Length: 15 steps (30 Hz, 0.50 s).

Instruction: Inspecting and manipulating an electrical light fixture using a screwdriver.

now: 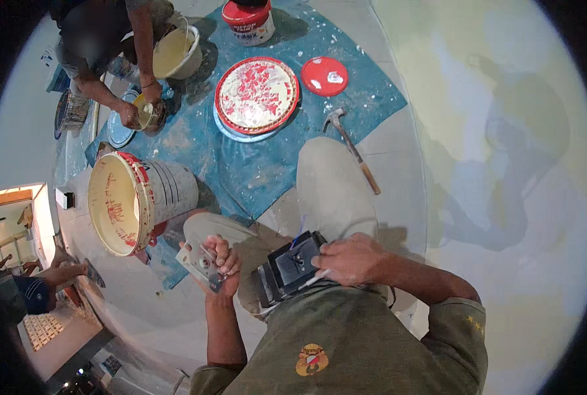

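My left hand point(226, 263) is closed around a flat, pale rectangular plate point(200, 262) with a small round part at its middle; its exact kind is unclear. On my lap lies a black box-like device point(296, 266), with a thin blue strand standing up from it. My right hand point(354, 259) grips the device's right edge, fingers bent over it. A thin white cable or stick point(314, 281) runs beneath those fingers. My knees are bent on either side of the device.
A paint-stained blue sheet point(254, 178) covers the floor. On it are a tipped bucket point(175, 191), a red-rimmed lid point(257, 95), a small red lid point(324, 76), a paint tub point(249, 25) and a hammer point(351, 148). A co-worker's hands point(139, 113) hold a small pot. A wall point(504, 276) stands right.
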Each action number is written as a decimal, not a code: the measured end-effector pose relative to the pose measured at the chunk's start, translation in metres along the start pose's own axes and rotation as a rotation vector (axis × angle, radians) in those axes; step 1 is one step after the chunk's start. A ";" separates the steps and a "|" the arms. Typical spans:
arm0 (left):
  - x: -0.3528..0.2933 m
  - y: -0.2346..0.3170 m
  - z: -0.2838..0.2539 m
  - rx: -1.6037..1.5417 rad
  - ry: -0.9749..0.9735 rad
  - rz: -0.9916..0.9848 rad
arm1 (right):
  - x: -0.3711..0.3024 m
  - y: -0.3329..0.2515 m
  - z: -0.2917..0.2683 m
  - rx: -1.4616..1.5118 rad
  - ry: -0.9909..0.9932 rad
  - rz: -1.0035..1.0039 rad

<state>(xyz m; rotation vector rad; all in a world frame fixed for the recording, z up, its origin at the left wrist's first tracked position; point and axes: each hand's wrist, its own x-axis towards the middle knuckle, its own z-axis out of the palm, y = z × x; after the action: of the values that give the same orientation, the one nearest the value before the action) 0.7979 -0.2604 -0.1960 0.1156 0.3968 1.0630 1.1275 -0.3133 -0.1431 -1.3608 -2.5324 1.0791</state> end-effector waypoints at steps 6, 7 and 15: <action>-0.005 0.004 -0.016 0.009 0.122 0.023 | -0.002 0.025 -0.017 0.394 0.248 -0.160; -0.007 0.006 -0.019 0.006 0.112 0.033 | -0.010 0.032 -0.031 0.382 0.247 -0.168; 0.029 -0.007 -0.043 0.000 0.154 0.048 | -0.050 0.166 -0.086 1.416 0.938 0.527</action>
<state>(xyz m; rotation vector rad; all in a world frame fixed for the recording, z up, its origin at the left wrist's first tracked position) 0.7998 -0.2430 -0.2450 0.0434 0.5352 1.1226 1.3065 -0.2443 -0.1672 -1.3963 -0.4385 1.3187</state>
